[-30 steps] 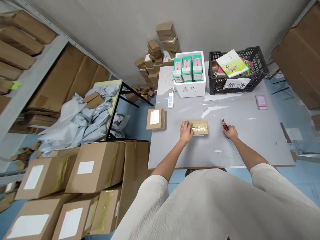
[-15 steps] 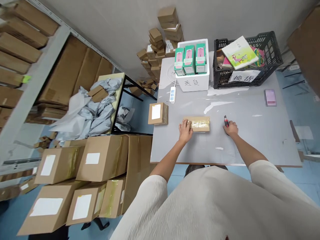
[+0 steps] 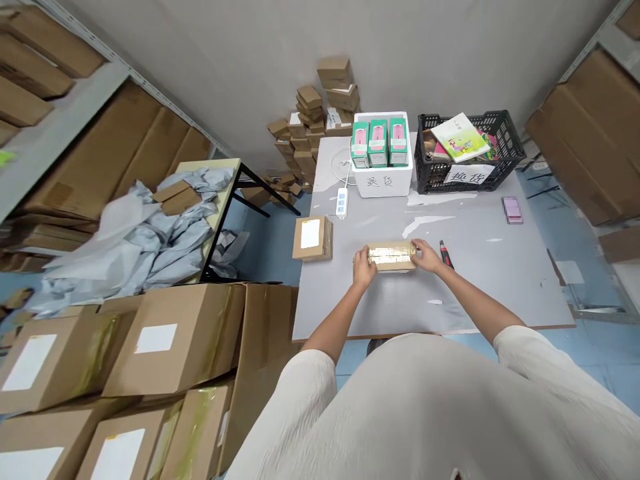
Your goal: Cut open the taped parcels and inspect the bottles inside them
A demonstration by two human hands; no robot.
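Note:
A small cardboard box (image 3: 393,257) with shiny clear tape along its top lies on the grey table (image 3: 470,293). My left hand (image 3: 364,268) grips its left end, fingers bent over the edge. At the opposite end, my right hand (image 3: 425,255) is closed on the box's right side. A red and black box cutter (image 3: 445,255) lies on the tabletop just right of my right hand, touched by neither hand. Farther left, a second cardboard box (image 3: 313,239) with a white label sits at the table's left edge.
A white bin (image 3: 385,190) of green and pink boxes and a black crate (image 3: 425,180) with books stand at the back. A power strip (image 3: 341,203) and a pixelated phone-like item (image 3: 513,209) lie on the table. Large cartons (image 3: 175,360) are stacked at left.
My right hand has let go of the box cutter, now lying on the table, and moved left onto the box's right end. My left hand has shifted to the box's left end.

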